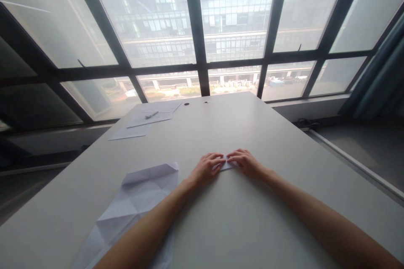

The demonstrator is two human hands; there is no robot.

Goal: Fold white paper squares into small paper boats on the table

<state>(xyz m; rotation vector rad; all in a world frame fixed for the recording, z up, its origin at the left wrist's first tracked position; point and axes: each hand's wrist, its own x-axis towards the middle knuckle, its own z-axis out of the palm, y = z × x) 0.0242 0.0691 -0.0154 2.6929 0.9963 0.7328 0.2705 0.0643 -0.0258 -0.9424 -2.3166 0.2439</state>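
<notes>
1. Work piece: a small folded paper point(226, 165) lies flat on the table point(259, 218), near the middle of the top, directly ahead of the person. Only a narrow white strip of it shows between the two hands.
2. Left hand point(206, 169): palm down, fingers lightly bent, fingertips set on the left part of the paper. It presses down; no finger is seen closing around the paper.
3. Right hand point(248, 162): palm down, in the mirror posture, fingertips on the right part of the paper. The fingertips of the two hands almost meet over it.
4. Progress, as a judgement: the paper is already reduced to a compact shape, so several folds appear done, and the step in hand looks like flattening a crease. The shape is too hidden to tell how many folds are left.
5. Creased sheet point(139, 201): a larger white sheet with many diagonal and straight fold lines lies opened out beside and partly under the left forearm, well apart from the work piece.
6. Far left corner: flat sheets point(132, 131) overlap, with a pen point(152, 114) on top.
7. Far edge: two small dark round spots point(187, 104); their nature cannot be told.
8. Surroundings: a large window point(233, 17) behind the table, a curtain point(378, 80) at the right.
</notes>
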